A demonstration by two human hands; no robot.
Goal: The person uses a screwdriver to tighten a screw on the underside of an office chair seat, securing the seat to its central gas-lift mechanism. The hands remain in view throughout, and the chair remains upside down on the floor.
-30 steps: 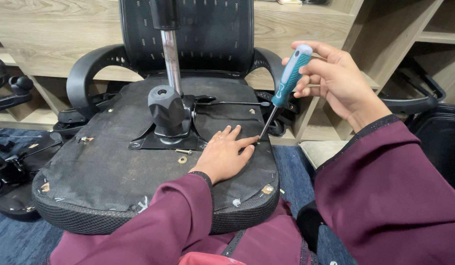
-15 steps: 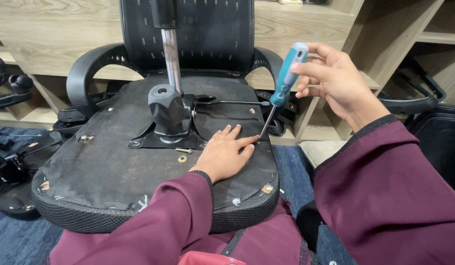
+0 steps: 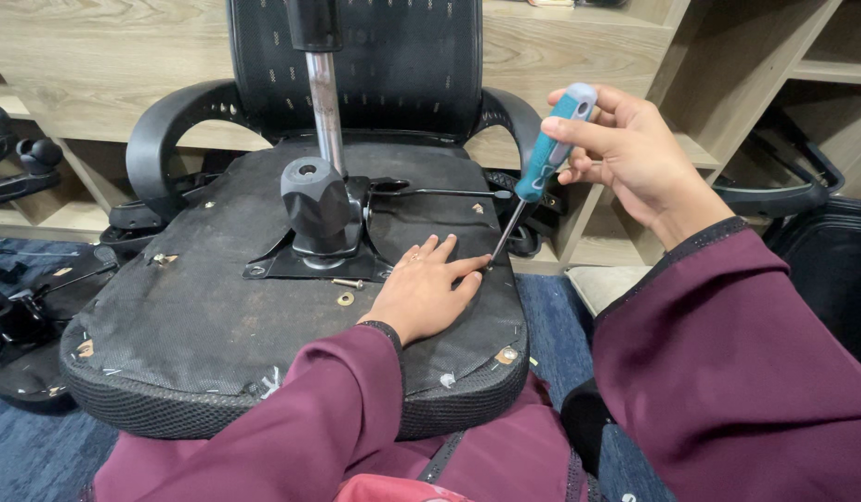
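Fingers of the right hand (image 3: 625, 149) wrap around the blue handle of a screwdriver (image 3: 542, 177), tilting it so its tip meets the underside of the upturned chair seat (image 3: 216, 307). Beside the tip, the left hand (image 3: 421, 293) lies flat with fingers spread, holding nothing, seemingly to steady the seat. A loose bolt (image 3: 348, 284) and washer (image 3: 345, 299) rest near the metal bracket (image 3: 319, 260).

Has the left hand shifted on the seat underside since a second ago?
No. The left hand stays flat beside the black mechanism plate, fingertips at the screwdriver tip.
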